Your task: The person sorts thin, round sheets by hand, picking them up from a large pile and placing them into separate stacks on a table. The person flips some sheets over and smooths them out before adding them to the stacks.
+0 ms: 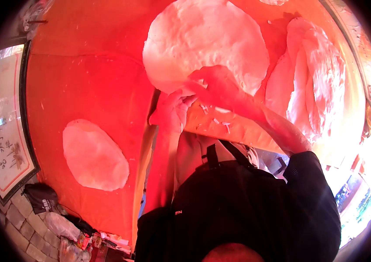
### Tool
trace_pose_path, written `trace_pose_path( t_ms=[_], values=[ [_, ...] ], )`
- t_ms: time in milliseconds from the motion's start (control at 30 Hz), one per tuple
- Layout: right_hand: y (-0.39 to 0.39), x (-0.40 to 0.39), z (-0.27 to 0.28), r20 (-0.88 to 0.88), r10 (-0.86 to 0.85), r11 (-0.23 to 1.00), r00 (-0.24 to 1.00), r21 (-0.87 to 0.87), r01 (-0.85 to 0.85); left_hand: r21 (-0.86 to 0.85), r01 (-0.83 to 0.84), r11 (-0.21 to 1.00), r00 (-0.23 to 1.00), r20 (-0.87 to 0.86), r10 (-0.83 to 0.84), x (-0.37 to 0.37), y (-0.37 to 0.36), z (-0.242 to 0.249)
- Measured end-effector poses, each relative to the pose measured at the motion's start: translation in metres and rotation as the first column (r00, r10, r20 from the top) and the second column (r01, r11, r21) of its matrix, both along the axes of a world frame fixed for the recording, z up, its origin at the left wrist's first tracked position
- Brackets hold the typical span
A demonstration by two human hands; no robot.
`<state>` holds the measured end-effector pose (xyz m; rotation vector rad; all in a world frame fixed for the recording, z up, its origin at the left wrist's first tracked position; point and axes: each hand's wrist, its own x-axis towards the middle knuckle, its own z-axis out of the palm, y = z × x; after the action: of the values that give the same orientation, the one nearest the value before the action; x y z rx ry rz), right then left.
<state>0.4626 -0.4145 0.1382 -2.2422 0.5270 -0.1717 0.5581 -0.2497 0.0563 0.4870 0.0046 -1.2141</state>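
Observation:
A large round pale sheet (205,37) lies on the red-covered table at the top centre. Its lower edge is between my two hands. My left hand (170,111) has its fingers bent at the sheet's lower left edge, pinching that edge. From the right, my right hand (216,85) reaches over the sheet's lower part, with thumb and fingers brought together near the same edge. The red light hides the exact fingertip contact of my right hand. Small pale scraps (225,125) lie just below my hands, by the table's front edge.
A smaller oval sheet (96,155) lies on the red surface (85,91) at left. Several folded sheets (312,78) are piled at right. A framed board with writing (6,126) stands at far left. A dark bag (41,197) and plastic bags (62,226) sit at lower left.

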Motion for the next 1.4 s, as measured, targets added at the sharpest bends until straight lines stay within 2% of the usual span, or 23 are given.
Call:
trace_pose_path(
  t_ms=[67,133,200,333,400,433,467,600,700,800,833,867,900,933,967,1033,1067,1133,1200,1233,1267,1333,1400],
  values=[
    [-0.019,0.005,-0.013,-0.028,-0.082,0.995,0.996,0.053,0.083,0.141,-0.101,0.985,0.995,0.037,0.097,-0.003,0.006,-0.021],
    [-0.051,-0.003,-0.014,0.243,-0.182,0.977,0.953,0.151,0.148,0.257,-0.147,0.955,0.988,0.081,0.130,-0.005,0.008,-0.017],
    [-0.061,-0.006,-0.004,0.313,-0.156,0.985,0.937,0.123,0.123,0.355,-0.144,0.924,0.987,0.120,0.108,-0.010,0.015,-0.003],
    [-0.033,-0.008,0.077,0.045,0.117,0.981,0.992,-0.159,-0.109,0.293,-0.177,0.940,0.980,0.140,0.141,-0.013,0.018,-0.005],
    [-0.001,-0.008,0.044,0.161,0.087,0.968,0.983,-0.245,-0.046,0.334,-0.184,0.924,0.976,0.176,0.131,-0.013,0.016,-0.009],
    [0.010,-0.009,0.016,0.067,0.063,0.976,0.996,-0.214,-0.048,0.372,-0.186,0.909,0.971,0.211,0.113,-0.014,0.011,-0.003],
    [0.024,-0.011,0.002,0.126,0.043,0.985,0.991,-0.170,-0.021,0.411,-0.188,0.892,0.966,0.244,0.092,-0.016,0.003,0.009],
    [0.033,-0.013,-0.005,0.171,-0.005,0.996,0.985,-0.090,0.021,0.435,-0.211,0.875,0.960,0.259,0.103,-0.023,-0.007,0.025],
    [0.019,-0.010,-0.003,0.112,-0.055,0.993,0.992,-0.098,0.066,0.407,-0.225,0.885,0.961,0.242,0.133,-0.027,-0.014,0.028],
    [-0.017,-0.024,-0.027,-0.091,-0.006,0.955,0.996,-0.294,-0.021,0.399,-0.210,0.893,0.969,0.209,0.135,-0.028,-0.008,0.028],
    [-0.045,-0.032,-0.027,-0.134,-0.005,0.890,0.991,-0.452,-0.057,0.400,-0.201,0.894,0.972,0.195,0.131,-0.027,-0.004,0.025],
    [-0.083,-0.042,-0.021,-0.161,-0.017,0.744,0.987,-0.662,-0.095,0.407,-0.193,0.893,0.974,0.188,0.125,-0.026,0.003,0.016],
    [-0.134,-0.059,-0.009,-0.181,-0.049,0.481,0.982,-0.866,-0.136,0.417,-0.181,0.891,0.977,0.178,0.115,-0.025,0.014,0.003],
    [-0.174,-0.071,0.010,-0.166,-0.087,0.318,0.982,-0.939,-0.130,0.423,-0.167,0.891,0.980,0.168,0.104,-0.024,0.023,-0.008],
    [-0.199,-0.077,0.039,-0.118,-0.099,0.279,0.988,-0.956,-0.087,0.432,-0.144,0.890,0.984,0.161,0.081,-0.020,0.027,-0.017],
    [-0.148,-0.052,0.131,0.050,-0.080,0.716,0.996,-0.692,0.092,0.462,-0.116,0.879,0.985,0.164,0.044,-0.018,0.033,-0.022],
    [-0.122,-0.039,0.177,0.159,-0.106,0.855,0.982,-0.489,0.171,0.481,-0.110,0.870,0.984,0.174,0.028,-0.018,0.034,-0.020],
    [-0.091,-0.043,0.182,0.206,-0.238,0.912,0.949,-0.288,0.291,0.512,-0.134,0.848,0.975,0.219,0.022,-0.020,0.030,-0.006],
    [-0.065,-0.031,0.165,0.168,-0.128,0.919,0.977,-0.351,0.181,0.499,-0.177,0.848,0.968,0.242,0.060,-0.024,0.032,-0.004],
    [-0.046,-0.022,0.143,0.085,0.050,0.868,0.995,-0.497,-0.001,0.488,-0.206,0.848,0.964,0.252,0.089,-0.026,0.031,-0.002],
    [-0.030,-0.012,0.111,-0.069,0.116,0.860,0.991,-0.491,-0.135,0.476,-0.234,0.848,0.958,0.262,0.118,-0.028,0.030,0.001],
    [0.005,-0.028,-0.009,-0.228,0.155,0.807,0.961,-0.532,-0.256,0.457,-0.296,0.839,0.940,0.294,0.172,-0.033,0.022,0.016],
    [0.024,-0.034,-0.051,-0.280,0.155,0.823,0.947,-0.494,-0.281,0.470,-0.312,0.826,0.918,0.373,0.136,-0.035,0.022,0.018]
  ],
)
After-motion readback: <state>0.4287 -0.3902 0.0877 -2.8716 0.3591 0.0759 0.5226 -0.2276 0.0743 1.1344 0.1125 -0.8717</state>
